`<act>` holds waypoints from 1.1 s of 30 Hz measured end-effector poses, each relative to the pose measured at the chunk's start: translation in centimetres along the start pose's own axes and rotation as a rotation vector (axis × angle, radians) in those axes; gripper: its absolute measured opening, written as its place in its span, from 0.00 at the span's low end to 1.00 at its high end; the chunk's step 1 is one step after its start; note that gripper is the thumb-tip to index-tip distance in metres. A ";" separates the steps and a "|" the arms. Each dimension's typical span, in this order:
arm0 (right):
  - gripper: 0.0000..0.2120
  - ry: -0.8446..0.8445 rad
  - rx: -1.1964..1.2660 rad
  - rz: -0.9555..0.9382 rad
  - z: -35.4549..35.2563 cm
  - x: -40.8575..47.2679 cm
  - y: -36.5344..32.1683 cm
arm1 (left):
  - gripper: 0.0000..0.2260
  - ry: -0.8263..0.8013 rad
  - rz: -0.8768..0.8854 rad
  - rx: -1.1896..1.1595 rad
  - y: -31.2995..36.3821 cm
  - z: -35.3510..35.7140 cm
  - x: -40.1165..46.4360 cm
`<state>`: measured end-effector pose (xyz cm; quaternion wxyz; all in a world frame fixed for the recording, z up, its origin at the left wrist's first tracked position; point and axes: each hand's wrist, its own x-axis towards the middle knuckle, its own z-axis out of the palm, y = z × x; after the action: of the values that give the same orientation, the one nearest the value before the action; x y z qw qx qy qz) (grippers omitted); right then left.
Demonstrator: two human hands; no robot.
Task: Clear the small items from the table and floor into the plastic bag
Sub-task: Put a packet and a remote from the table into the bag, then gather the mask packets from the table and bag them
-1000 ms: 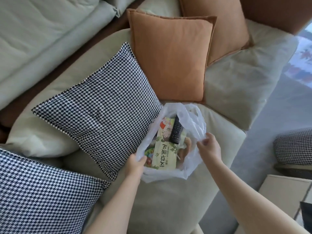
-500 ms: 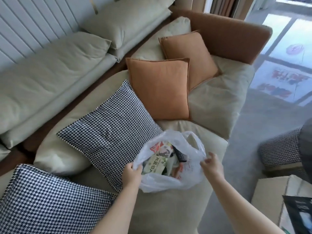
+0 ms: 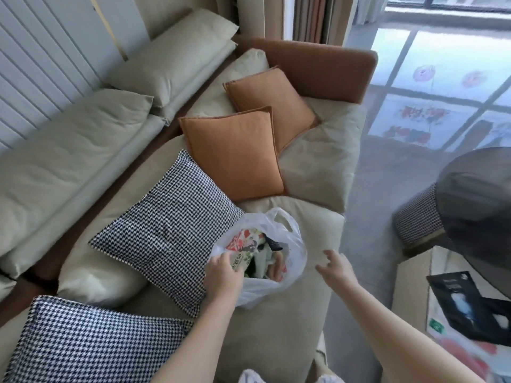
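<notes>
Right hand (image 3: 336, 268) is letting go of the plastic bag (image 3: 287, 283) now, fingers spreading loose just beside it, while the left hand (image 3: 223, 272) is still pinching the near rim. Bag's sitting on the sofa seat (image 3: 312, 225) near its front edge, stuffed with packets, leaning against the houndstooth cushion (image 3: 166, 228). I'd be keeping that left grip high so the mouth isn't flopping and spilling. Black packet's lying on the box (image 3: 409, 299) off right.

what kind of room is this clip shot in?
Most likely a home living room: a long beige sofa with orange cushions and houndstooth cushions, floor-length curtains, and a big floor-level window.
</notes>
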<state>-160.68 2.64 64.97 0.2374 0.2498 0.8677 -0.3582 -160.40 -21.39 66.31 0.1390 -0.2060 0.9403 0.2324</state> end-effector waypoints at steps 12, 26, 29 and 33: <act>0.19 0.187 -0.158 0.060 -8.1 -3.8 10.1 | 0.16 -0.574 0.449 0.131 16.1 7.4 -8.6; 0.15 0.263 0.011 0.379 -15.2 -11.1 33.1 | 0.15 -0.716 0.690 0.438 26.0 20.7 -22.0; 0.15 0.283 0.064 0.427 -16.4 -11.4 37.1 | 0.14 -0.726 0.716 0.450 28.0 23.4 -24.3; 0.16 0.308 0.147 0.500 -17.6 -11.0 40.9 | 0.13 -0.763 0.738 0.460 30.4 26.9 -25.9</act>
<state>-131.69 38.09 62.00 0.1652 0.5235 0.7768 -0.3085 -146.96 24.78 64.12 0.4191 0.2696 0.8596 0.1132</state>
